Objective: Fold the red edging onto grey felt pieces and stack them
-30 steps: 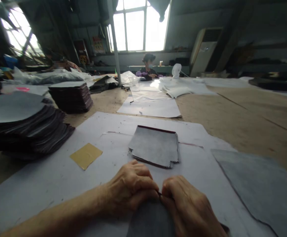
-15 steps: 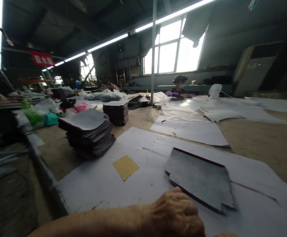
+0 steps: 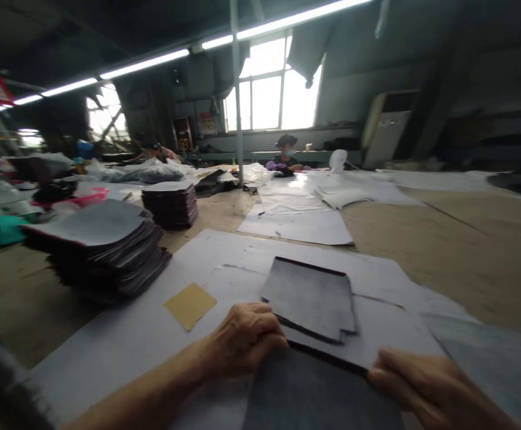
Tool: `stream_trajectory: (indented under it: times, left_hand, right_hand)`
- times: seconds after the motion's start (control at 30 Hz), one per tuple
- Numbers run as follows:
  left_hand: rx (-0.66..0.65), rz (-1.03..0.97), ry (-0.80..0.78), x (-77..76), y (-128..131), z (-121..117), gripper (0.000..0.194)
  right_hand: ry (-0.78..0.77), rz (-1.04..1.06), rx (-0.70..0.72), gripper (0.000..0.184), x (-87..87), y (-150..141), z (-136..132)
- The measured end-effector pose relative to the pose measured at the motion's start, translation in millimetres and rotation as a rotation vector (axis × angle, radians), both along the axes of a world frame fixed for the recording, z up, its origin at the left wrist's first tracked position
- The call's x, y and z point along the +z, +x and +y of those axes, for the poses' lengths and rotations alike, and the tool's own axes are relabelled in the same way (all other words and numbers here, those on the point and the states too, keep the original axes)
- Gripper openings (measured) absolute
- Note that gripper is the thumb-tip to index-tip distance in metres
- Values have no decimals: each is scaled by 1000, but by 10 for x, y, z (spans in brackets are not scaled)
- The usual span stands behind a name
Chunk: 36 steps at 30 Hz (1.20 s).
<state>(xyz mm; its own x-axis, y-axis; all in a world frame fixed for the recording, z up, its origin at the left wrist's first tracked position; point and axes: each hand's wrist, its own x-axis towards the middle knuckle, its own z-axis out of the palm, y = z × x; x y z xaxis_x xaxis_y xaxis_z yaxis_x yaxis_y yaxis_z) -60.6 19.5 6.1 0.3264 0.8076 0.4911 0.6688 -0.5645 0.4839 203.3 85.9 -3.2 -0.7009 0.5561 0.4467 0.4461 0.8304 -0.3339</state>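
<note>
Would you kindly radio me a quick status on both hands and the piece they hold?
Left hand and right hand pinching dark-edged grey piece, edge stretched between. Notched grey piece lies close beyond.

Looks out from the person's head, forward and down, in a single wide view. Faces across a broad worktable [image 3: 443, 221] toward the window [image 3: 267, 89] in the far wall, taking in strip lights [image 3: 144, 64] high on the left and a tall cabinet [image 3: 388, 128] back on the right. Comes nearest at the bottom, close above the left hand [image 3: 249, 337], the right hand [image 3: 416, 376] and the dark panel [image 3: 323, 388] between them (cutting off both forearms and the panel's lower part). Passes over the white sheet [image 3: 233, 248] in the middle distance, to the right of a near stack [image 3: 108, 257].
</note>
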Motion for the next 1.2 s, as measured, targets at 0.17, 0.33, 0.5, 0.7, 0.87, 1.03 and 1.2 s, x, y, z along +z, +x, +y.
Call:
stream_trajectory:
  times: [0.17,0.33,0.5,0.7,0.87,1.03,1.2]
  left_hand:
    - [67,-146,-169,72,-58,21,31]
    - [41,-263,-343,164,-96,40,36]
    - [91,-288,-501,405,-160,88,35]
    - [253,-151,-446,610,-339,652,38]
    - [382,11,-354,344,-324,1139,31]
    - [495,115,-188,78,-252,1269,23]
    - [532,136,-69,-63,-248,1284,20]
  right_hand:
    - [-123,-100,-221,32,241,-26,-43]
    - [-453,22,-246,32,321,-9,-37]
    - [-661,73,-161,22,564,-16,-24]
    - [-549,-69,-245,21,799,-254,462]
    - [-328,-232,-416,24,643,-514,901]
    - [-139,-346,-509,21,403,-597,1034]
    - [-22,-378,-530,21,285,-607,1062]
